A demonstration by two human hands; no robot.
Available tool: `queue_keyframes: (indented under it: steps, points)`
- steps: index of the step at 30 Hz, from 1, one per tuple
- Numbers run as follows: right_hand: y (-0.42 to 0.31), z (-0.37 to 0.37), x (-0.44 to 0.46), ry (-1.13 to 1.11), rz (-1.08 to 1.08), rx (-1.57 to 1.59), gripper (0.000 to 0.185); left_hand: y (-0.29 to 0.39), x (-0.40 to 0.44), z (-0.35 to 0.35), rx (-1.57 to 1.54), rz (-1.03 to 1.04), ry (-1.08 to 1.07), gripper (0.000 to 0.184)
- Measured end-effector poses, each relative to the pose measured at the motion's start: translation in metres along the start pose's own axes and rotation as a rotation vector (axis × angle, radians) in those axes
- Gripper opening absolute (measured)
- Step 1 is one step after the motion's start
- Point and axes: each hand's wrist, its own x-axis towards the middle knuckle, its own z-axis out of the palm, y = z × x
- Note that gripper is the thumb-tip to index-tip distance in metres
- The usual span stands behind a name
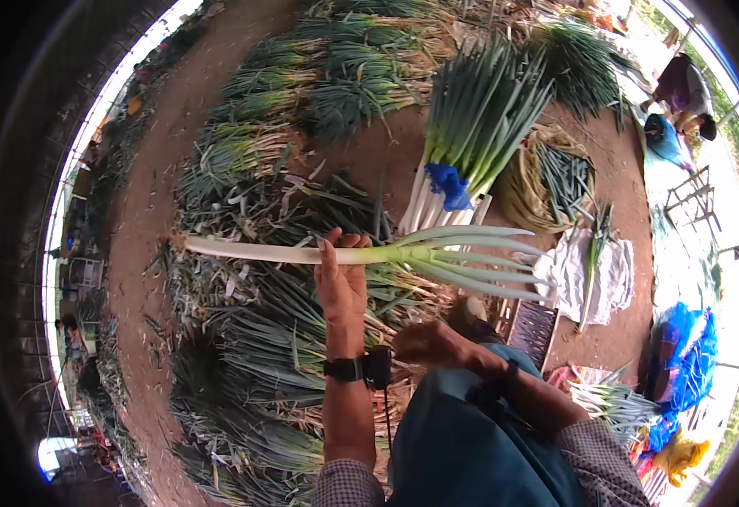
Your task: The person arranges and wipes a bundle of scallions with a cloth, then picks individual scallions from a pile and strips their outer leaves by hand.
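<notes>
My left hand is closed around the pale stalk of one long green onion. The onion lies crosswise in my view, its root end to the left and its green leaves fanned out to the right. Lower and to the right, my right hand hovers by my knee, apart from the onion. It is blurred and its fingers are hard to make out. Just beyond the onion's leaves stands a big bundle of green onions, wrapped with a blue band.
Piles of green onions cover the ground at left, with more rows farther off. To the right are a sack of onions, a white cloth, a dark crate and blue plastic. Another person bends at upper right.
</notes>
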Motion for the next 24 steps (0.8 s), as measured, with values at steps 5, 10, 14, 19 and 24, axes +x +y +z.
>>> queue_keyframes:
  steps: [5,10,14,19,24]
  points:
    - [-0.070,-0.061,-0.001,0.625,0.203,-0.169,0.022,0.082,0.004,0.006,0.100,0.096,-0.130,0.031]
    - [-0.097,-0.060,0.055,0.666,-0.113,-0.661,0.054,0.083,-0.016,0.021,0.117,0.109,-0.165,0.025]
    - [-0.068,-0.015,0.096,0.640,-0.258,-0.827,0.066,0.059,-0.039,0.048,-0.031,0.172,-0.086,0.020]
    - [-0.031,-0.064,0.082,0.505,-0.194,-1.026,0.028,0.088,-0.053,0.016,-0.016,0.309,0.086,0.017]
    - [0.034,-0.137,0.014,0.035,0.054,-0.992,0.020,0.083,-0.051,-0.084,0.166,0.340,0.471,0.014]
